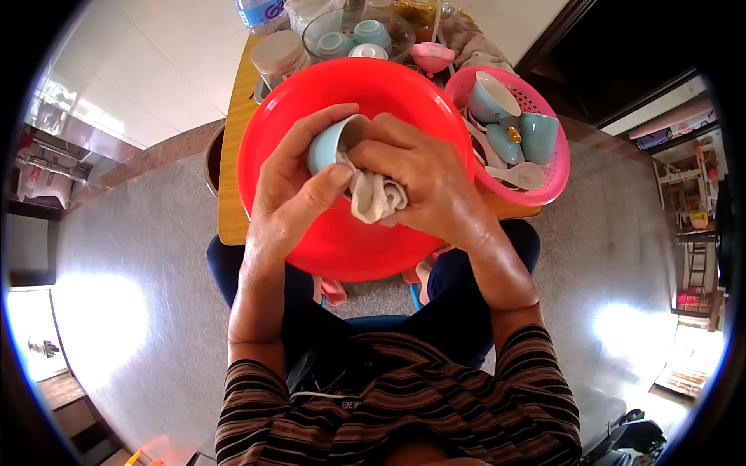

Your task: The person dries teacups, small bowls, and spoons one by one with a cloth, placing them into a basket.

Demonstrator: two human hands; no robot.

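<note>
Near the table's far left corner, a jar is seen. A cup is gripped, tilted, by the left hand, thumb and fingers curled round it, above the red basin, by which the table's near edge is overlapped. At the cup's mouth, a cloth is clutched in the right hand's bent fingers. By the table's right edge, spoons and a bowl are held in a pink basket.
</note>
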